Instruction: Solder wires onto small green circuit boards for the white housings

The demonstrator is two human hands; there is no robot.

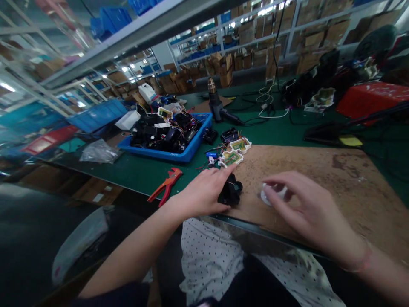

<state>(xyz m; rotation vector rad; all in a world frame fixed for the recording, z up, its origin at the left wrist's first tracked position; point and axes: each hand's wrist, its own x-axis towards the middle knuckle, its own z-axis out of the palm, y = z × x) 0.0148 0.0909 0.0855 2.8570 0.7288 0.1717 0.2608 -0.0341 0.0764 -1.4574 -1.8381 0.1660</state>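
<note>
My left hand (204,189) rests on the front edge of a brown board (319,179), its fingers curled around a small black part (230,192). My right hand (302,209) lies just to the right, fingertips pinched on a small white round piece (267,197) that is mostly hidden beneath them. Just beyond my left hand lie two white-framed green circuit boards (234,152) with coloured wires.
A blue tray (169,134) of black parts and wires stands at the back left. Red cutters (166,184) lie on the green mat by the table edge. A heat gun (215,102), cables, a red box (370,100) and a clear bag (99,151) are farther off.
</note>
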